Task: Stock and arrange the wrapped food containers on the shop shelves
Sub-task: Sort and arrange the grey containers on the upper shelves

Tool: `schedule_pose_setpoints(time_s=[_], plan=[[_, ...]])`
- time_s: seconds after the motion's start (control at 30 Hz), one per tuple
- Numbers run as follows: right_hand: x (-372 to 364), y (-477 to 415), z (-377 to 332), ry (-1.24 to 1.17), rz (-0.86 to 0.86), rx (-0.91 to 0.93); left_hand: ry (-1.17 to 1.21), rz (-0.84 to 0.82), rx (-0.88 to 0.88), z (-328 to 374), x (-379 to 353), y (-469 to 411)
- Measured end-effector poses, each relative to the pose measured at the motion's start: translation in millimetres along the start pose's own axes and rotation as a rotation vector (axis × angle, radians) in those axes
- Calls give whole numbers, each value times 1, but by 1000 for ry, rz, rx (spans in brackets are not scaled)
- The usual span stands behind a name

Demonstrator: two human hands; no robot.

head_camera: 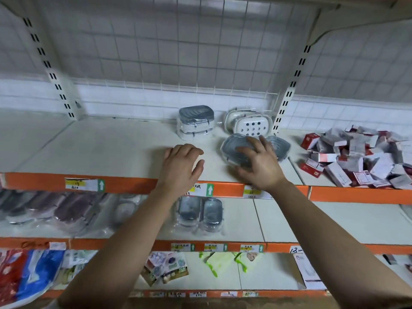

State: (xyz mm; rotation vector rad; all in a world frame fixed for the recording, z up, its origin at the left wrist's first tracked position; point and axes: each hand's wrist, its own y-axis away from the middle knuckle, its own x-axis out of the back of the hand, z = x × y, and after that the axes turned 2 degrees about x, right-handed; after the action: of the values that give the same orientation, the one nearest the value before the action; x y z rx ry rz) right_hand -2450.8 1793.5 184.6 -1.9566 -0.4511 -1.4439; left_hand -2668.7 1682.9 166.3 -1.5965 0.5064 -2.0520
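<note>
**A:** How is the light?

**B:** Flat, cool and rather dim, with no lamp in view. The grid [178, 52] behind the shelf [100, 148] greys toward its top. A soft shadow lies on the shelf under the left hand [181, 166].

**A:** Any glare?

**B:** Only a dull sheen on the container [236, 150] wrap, near the shelf's front.

**A:** Is it sharp?

**B:** No, all is soft. The labels [84, 185] on the shelf's edge cannot be read. The bags [33, 275] below the shelf, at left, are smeared. The uprights [51, 70] behind it lean inward, and its edge bows.
</note>
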Motion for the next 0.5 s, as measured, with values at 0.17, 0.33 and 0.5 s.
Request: schedule_pose_setpoints(time_s=[0.17, 0.33, 0.5], plan=[[-5, -16, 4, 73, 66, -66, 39, -59, -11, -22, -15, -41], [-3, -24, 6, 69, 70, -108, 79, -110, -41, -41, -27, -82], [0, -22, -6, -24, 234, -156, 113, -148, -11, -58, -35, -130]])
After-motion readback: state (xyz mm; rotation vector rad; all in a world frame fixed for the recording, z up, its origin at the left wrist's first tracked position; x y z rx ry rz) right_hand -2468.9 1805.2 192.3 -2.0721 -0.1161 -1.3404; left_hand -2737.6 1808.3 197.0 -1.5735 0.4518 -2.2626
